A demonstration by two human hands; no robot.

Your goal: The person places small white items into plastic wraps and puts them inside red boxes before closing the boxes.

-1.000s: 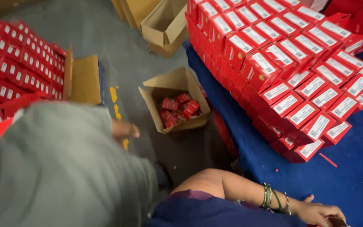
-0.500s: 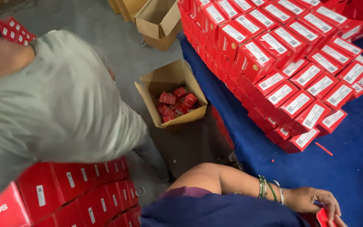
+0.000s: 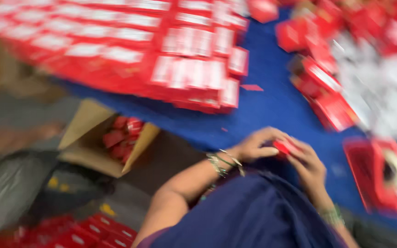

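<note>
Red everywhere, and right at the near edge of the blue surface (image 3: pixel 272 105) both hands are pinched around one small red item (image 3: pixel 282 147) — the left hand (image 3: pixel 256 146) curls over it from one side, the right hand (image 3: pixel 309 167) closes in from the other, fingers (image 3: pixel 272 150) bent tight with barely any gap, though the blur keeps me from saying just how the piece sits between them. It hangs above the surface edge, over the lap, nothing under it. Risky spot, I'd say: a slip there and the item likely drops off the edge toward the floor rather than back onto the blue cloth. Just to the right an open red tray (image 3: pixel 373 179) sits near the right wrist, close enough that an elbow swing could nudge it off the corner. Behind the hands the stacked red cartons (image 3: pixel 194 73) lean out toward the edge, and a careless reach could tip the front row. Below left, a cardboard box (image 3: pixel 102 138) of red pieces stands open on the floor, well apart.
</note>
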